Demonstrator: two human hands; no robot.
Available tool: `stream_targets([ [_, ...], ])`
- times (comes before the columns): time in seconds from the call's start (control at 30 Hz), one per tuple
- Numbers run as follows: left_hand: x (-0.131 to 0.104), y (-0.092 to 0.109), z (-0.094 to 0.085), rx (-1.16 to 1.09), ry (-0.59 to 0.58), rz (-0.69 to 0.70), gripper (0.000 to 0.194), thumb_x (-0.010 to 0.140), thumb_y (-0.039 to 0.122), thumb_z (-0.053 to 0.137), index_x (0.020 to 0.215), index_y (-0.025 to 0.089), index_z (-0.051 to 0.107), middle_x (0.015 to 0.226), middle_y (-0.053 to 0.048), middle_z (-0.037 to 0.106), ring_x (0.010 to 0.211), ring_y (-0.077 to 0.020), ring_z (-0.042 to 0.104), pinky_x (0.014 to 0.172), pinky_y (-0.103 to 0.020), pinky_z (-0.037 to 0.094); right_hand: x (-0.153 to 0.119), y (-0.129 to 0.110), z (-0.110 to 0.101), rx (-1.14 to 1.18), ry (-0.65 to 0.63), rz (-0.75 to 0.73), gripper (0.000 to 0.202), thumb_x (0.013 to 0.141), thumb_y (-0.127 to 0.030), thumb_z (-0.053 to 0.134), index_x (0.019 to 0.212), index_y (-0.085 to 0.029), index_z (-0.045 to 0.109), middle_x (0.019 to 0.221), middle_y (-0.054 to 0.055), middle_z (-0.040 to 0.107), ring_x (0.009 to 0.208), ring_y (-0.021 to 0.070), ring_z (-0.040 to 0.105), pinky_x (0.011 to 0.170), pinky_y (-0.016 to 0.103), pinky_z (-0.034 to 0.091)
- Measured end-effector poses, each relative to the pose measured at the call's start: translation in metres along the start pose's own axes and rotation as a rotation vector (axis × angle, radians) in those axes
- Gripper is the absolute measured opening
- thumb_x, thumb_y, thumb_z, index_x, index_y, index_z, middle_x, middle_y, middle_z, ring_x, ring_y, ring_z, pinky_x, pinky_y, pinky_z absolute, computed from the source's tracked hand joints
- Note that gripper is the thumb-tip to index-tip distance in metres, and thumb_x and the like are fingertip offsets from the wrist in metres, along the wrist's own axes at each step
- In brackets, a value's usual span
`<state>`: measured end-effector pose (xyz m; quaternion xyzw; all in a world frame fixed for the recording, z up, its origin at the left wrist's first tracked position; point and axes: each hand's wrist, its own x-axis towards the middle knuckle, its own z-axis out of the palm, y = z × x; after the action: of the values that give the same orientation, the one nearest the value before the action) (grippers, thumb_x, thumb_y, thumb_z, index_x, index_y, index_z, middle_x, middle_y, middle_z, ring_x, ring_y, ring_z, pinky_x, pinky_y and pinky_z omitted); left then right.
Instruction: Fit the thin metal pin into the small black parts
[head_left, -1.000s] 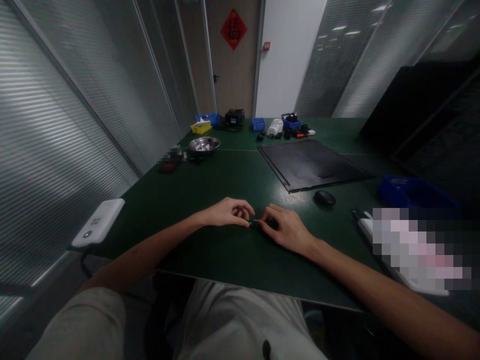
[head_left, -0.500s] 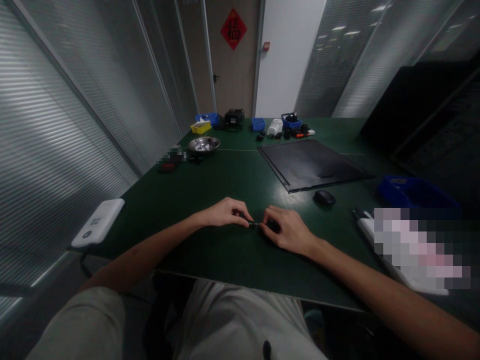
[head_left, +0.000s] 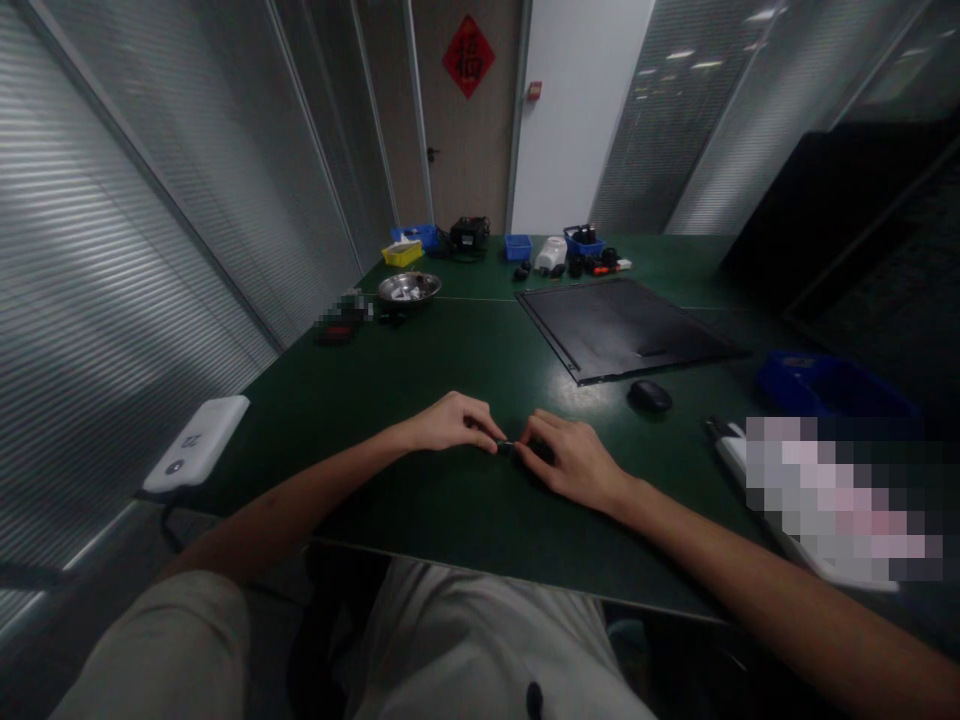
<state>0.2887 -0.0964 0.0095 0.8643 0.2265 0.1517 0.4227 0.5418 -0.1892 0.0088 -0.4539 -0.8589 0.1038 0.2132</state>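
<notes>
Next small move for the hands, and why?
I'd probably brace the left hand and nudge the right hand gently inward. The fingertips face each other just above the green table, with a small part pinched between them and a narrow gap left. Too small to tell if it's one piece or two, so go light.

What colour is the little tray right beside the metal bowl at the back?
The tray is yellow; the head view shows it.
</notes>
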Motion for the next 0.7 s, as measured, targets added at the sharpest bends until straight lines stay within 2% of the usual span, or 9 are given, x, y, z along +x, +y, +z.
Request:
stream_targets([
  [0.37, -0.002, 0.006, 0.003, 0.013, 0.037, 0.045, 0.028, 0.086, 0.036, 0.082, 0.108, 0.02, 0.083, 0.089, -0.005, 0.071, 0.076, -0.0145, 0.059, 0.067, -0.025, 0.04, 0.002, -0.001, 0.004, -0.029, -0.007, -0.065, 0.016, 0.106, -0.035, 0.052, 0.101, -0.022, 0.061, 0.096, 0.003, 0.063, 0.075, 0.0165, 0.06, 0.065, 0.029, 0.037],
  [0.57, -0.002, 0.015, 0.0, -0.019, 0.05, 0.063, 0.027, 0.087, 0.037, 0.081, 0.107, 0.019, 0.083, 0.105, -0.009, 0.072, 0.085, -0.0165, 0.063, 0.071, -0.026, 0.043, 0.003, 0.0, 0.004, -0.016, 0.001, -0.055, 0.018, 0.106, -0.036, 0.052, 0.101, -0.023, 0.062, 0.096, 0.003, 0.064, 0.075, 0.0164, 0.06, 0.064, 0.029, 0.037],
  [0.7, -0.002, 0.012, -0.002, -0.026, 0.083, 0.027, 0.028, 0.088, 0.038, 0.079, 0.106, 0.017, 0.082, 0.105, -0.009, 0.071, 0.08, -0.0148, 0.06, 0.067, -0.026, 0.042, 0.002, 0.0, 0.002, -0.022, -0.011, -0.051, 0.017, 0.105, -0.036, 0.052, 0.101, -0.022, 0.062, 0.096, 0.003, 0.063, 0.073, 0.016, 0.059, 0.063, 0.028, 0.037],
])
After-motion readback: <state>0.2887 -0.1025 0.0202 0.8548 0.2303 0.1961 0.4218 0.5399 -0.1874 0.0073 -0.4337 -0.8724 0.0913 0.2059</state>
